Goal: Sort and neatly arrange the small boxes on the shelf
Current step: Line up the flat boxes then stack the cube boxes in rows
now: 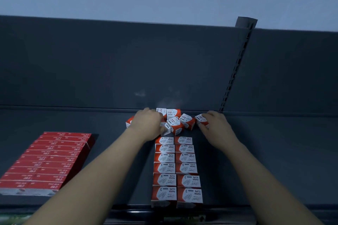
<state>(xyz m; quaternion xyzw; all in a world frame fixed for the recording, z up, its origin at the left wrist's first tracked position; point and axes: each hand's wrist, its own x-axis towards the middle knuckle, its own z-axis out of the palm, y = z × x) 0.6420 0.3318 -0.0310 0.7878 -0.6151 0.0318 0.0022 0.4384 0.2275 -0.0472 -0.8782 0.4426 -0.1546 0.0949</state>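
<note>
Small red-and-white paper clip boxes fill the middle of the dark shelf (265,151). Two tidy columns of them (176,171) run from the front edge toward the back. Behind the columns lies a jumbled pile of the same boxes (176,121) against the back panel. My left hand (148,124) rests on the pile's left side, fingers curled over boxes there; one box (129,121) pokes out at its left. My right hand (214,124) grips a tilted box (200,118) at the pile's right end.
A flat block of several red boxes (47,160) in neat rows lies at the left of the shelf. The grey back panel (128,64) rises behind, with a slotted upright (236,67) at right. The shelf's front lip (164,210) runs along the bottom.
</note>
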